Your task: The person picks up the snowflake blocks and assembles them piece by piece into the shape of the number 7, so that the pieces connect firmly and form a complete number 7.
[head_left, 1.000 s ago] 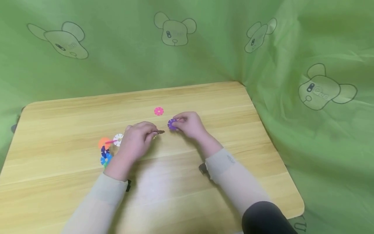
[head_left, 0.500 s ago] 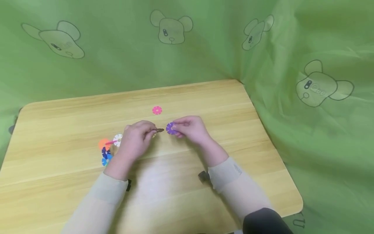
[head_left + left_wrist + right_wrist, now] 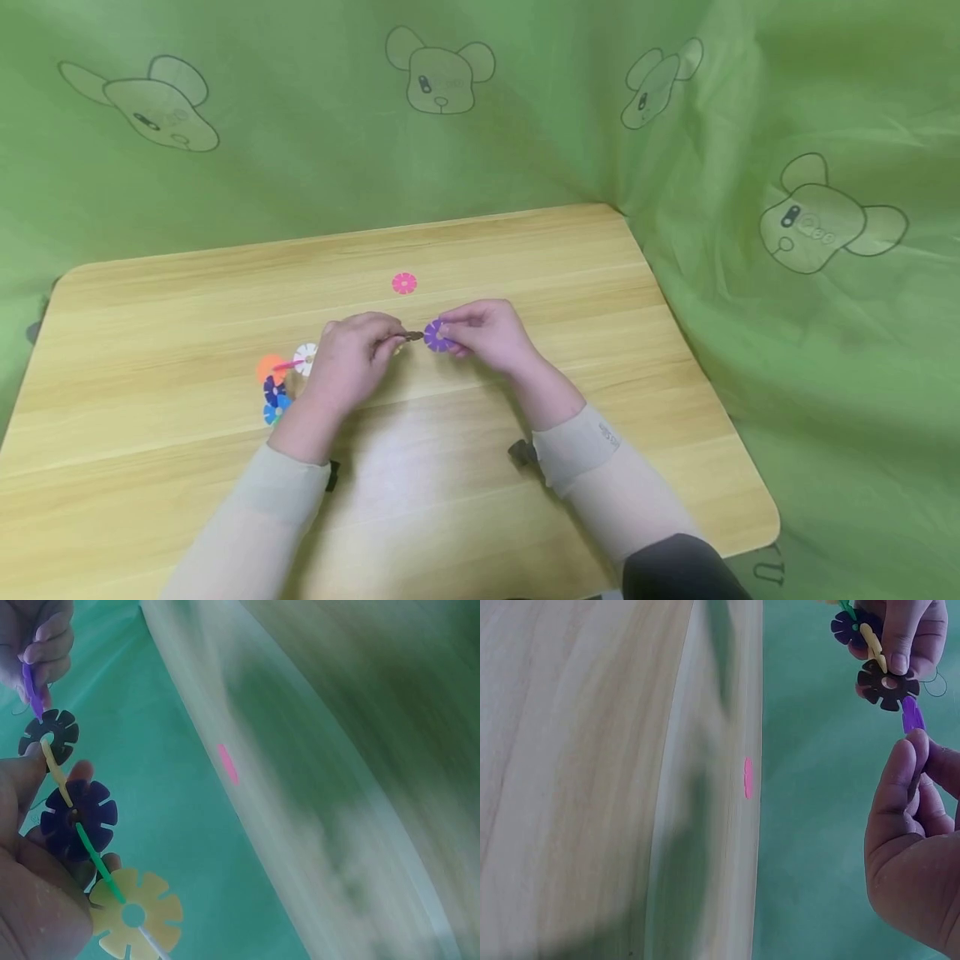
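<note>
In the head view my left hand (image 3: 349, 358) pinches a brown slotted flower disc (image 3: 66, 727), the end piece of a chain of discs. Behind it in the left wrist view come a pale yellow disc (image 3: 57, 774), a dark purple disc (image 3: 91, 817), a green disc (image 3: 100, 862) and a yellow disc (image 3: 150, 896). My right hand (image 3: 491, 335) pinches a purple disc (image 3: 435, 336) between thumb and fingers. Seen in the right wrist view, the purple disc stands edge-on, its rim meeting the brown disc's rim; whether their slots interlock I cannot tell.
A loose pink disc (image 3: 404, 283) lies on the wooden table (image 3: 187, 317) beyond the hands. Left of my left hand show white (image 3: 303, 359), orange (image 3: 270, 369), dark blue (image 3: 273, 390) and blue discs (image 3: 275, 410). A green curtain (image 3: 315, 150) borders the table's back and right.
My right hand has come slightly nearer and leftward with the purple disc, closing the gap to the brown disc. My left hand has stayed nearly still.
</note>
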Available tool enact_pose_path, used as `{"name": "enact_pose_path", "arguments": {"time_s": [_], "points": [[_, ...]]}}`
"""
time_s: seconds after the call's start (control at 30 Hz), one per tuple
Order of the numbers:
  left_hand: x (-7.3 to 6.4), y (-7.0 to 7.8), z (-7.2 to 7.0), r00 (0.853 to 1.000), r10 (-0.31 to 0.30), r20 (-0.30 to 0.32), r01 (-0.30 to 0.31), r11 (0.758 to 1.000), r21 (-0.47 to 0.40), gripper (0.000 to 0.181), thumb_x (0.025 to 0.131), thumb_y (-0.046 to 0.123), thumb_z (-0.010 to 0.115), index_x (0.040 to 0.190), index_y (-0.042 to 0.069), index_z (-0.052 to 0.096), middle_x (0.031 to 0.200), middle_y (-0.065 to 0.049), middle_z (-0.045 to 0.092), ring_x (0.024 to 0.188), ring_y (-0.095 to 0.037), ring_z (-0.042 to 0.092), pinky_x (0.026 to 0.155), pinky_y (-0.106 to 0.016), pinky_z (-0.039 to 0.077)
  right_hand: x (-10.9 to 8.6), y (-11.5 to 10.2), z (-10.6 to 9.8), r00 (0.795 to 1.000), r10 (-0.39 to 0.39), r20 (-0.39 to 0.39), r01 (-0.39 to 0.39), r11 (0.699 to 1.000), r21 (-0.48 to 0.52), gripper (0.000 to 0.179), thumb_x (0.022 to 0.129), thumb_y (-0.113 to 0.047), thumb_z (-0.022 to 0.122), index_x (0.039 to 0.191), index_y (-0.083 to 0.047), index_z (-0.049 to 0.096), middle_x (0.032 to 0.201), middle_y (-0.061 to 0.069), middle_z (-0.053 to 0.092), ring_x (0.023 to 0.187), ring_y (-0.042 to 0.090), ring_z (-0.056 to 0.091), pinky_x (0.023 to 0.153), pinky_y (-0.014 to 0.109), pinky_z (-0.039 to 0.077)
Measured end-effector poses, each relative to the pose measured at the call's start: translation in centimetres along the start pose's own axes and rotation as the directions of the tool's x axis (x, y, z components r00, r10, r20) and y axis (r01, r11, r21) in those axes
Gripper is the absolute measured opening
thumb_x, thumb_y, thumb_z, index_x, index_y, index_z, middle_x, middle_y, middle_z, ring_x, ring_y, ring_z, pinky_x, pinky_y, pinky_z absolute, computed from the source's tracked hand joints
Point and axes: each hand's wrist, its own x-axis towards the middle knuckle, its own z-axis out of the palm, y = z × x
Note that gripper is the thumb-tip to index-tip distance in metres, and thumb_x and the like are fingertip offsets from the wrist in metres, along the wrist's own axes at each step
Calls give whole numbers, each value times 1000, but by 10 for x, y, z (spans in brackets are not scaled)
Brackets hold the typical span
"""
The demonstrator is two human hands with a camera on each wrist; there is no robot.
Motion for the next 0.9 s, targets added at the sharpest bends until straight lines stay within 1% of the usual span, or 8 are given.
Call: {"name": "enact_pose_path", "arguments": {"time_s": [0.17,0.33,0.43,0.53,0.77,0.9], "points": [[0,-1,3,999,35,-3,-35,999,-13,9,99,17,76,106,13,80,116,-6,79,110,-30,73,98,-54,48,-1,1,1,1000,2,16,-2,1000,-15,21,96,4,72,116,12,72,99,23,78,71,16,73,70,35,65],[-1,-1,4,998,56,4,-56,998,-3,11,99,18,76,107,13,81,120,-6,78,112,-30,72,97,-53,47,-2,1,2,1000,12,18,-12,1000,-24,21,95,6,72,115,11,73,99,22,78,71,16,73,71,36,65],[-2,0,4,997,78,0,-78,997,6,12,98,18,76,108,13,81,121,-7,77,112,-30,72,94,-50,47,-2,0,2,1000,18,17,-17,999,-34,20,95,6,73,114,11,73,98,23,78,69,15,73,72,41,65],[-2,1,5,994,106,-20,-106,994,11,11,98,17,77,107,12,81,121,-7,77,111,-31,73,91,-49,47,-4,0,1,1000,17,20,-17,999,-40,19,95,6,73,113,11,74,98,23,78,69,15,72,74,45,65],[-2,4,8,982,176,-73,-175,984,25,10,96,15,78,105,11,81,118,-9,78,106,-31,74,88,-47,48,-5,-1,-1,1000,3,24,-2,1000,-26,18,95,8,71,112,12,73,99,23,78,71,15,73,72,36,65],[-4,4,13,971,217,-97,-214,976,41,10,93,13,81,102,9,81,115,-9,79,100,-30,75,85,-46,48,-5,0,-1,999,-16,44,16,1000,0,18,94,12,69,112,14,72,102,27,76,74,16,74,71,34,65]]}}
